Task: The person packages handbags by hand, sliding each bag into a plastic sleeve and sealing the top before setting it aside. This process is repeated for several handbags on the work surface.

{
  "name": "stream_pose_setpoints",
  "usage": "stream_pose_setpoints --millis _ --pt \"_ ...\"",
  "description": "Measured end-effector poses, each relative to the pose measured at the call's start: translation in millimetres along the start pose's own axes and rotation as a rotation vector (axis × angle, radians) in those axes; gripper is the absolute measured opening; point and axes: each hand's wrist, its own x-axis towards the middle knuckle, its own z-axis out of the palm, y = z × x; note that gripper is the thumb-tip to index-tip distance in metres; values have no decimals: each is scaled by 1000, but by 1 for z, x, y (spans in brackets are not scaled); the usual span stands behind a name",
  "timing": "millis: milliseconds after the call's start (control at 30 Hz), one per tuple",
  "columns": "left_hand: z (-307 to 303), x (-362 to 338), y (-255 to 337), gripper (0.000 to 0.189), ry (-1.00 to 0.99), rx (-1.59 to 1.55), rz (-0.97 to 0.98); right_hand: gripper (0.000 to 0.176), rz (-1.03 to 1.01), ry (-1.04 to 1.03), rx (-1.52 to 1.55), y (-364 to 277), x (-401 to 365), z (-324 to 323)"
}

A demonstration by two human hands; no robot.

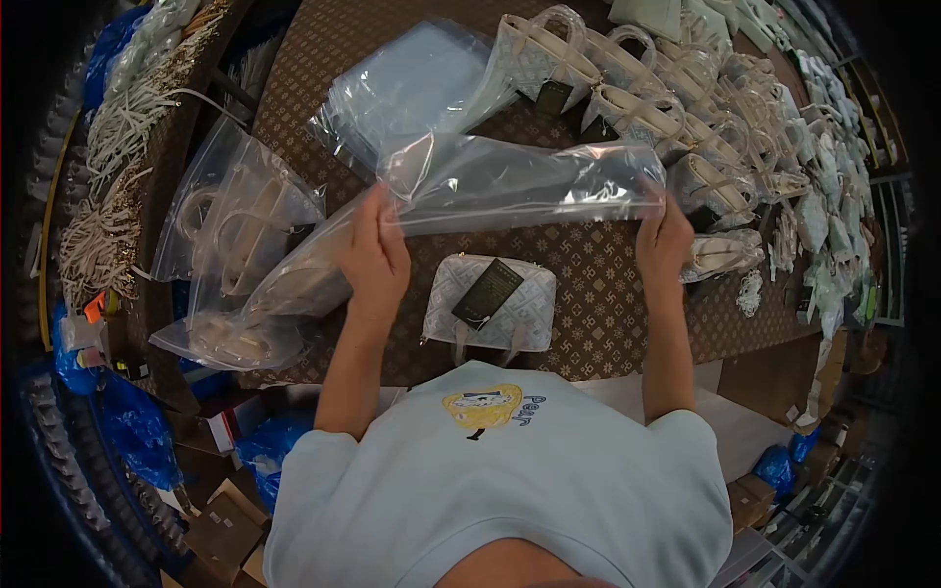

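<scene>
2 hands hold 1 clear plastic bag (520, 186) stretched sideways across the middle of the frame: the left hand (375, 253) grips its left end and the right hand (665, 238) grips its right end, both with fingers closed on the film. Below it, at the centre of the frame, lies 1 pale handbag (534, 312), with 1 dark tag (488, 292) on top and 2 handles pointing down towards the shirt (490, 490). At the left of the frame, at least 2 handbags show inside clear wrapping (270, 245) (the glare makes an exact count hard). The handbags at the upper right (637, 110) number more than 6, too crowded to count fully.

The pale handbag sits near the table's lower edge, between the 2 forearms; patterned cloth (598, 314) shows on both sides of it, with a wider stretch towards the right forearm. The film's left part comes close to the wrapping, and its right end is near the crowded handbags.

The held bag is thin, glossy and creased. The pale handbag is a rounded rectangle with a light geometric print. A flat pile of clear film (407, 88) lies at the upper middle, and the cloth is brown with small light motifs.
</scene>
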Motion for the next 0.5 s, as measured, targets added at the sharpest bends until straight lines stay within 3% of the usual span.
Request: stream_pose_setpoints --millis 33,67,133,167,200,233,300,400,467,500 --pt "14 -16 -10 28 35 -128 -88 31 116 -30 302 11 -18 17" --pt "29 -28 -20 28 34 -128 -87 31 363 -165 531 27 -38 32" --pt "63 -51 -43 25 -246 -649 -913 30 807 -320 812 48 -72 59" --pt "79 -62 -55 25 -246 -646 -916 30 1002 -342 865 51 -86 75" --pt "94 -69 -69 26 -116 -873 -1186 30 1001 -347 868 54 -96 90" --pt "105 -76 -80 27 27 -1098 -1451 29 1089 -236 1068 57 -106 104" --pt "116 -84 -84 25 60 -1164 -1436 29 1225 -57 1363 67 -125 125" --pt "120 -89 -84 26 97 -1277 -1330 30 1293 -43 1448 68 -145 137" --pt "118 -101 -92 24 -127 -1193 -1190 30 1304 -52 1355 59 -149 132" --pt "116 -110 -93 24 -126 -1192 -1197 31 1311 -60 1261 54 -153 128"
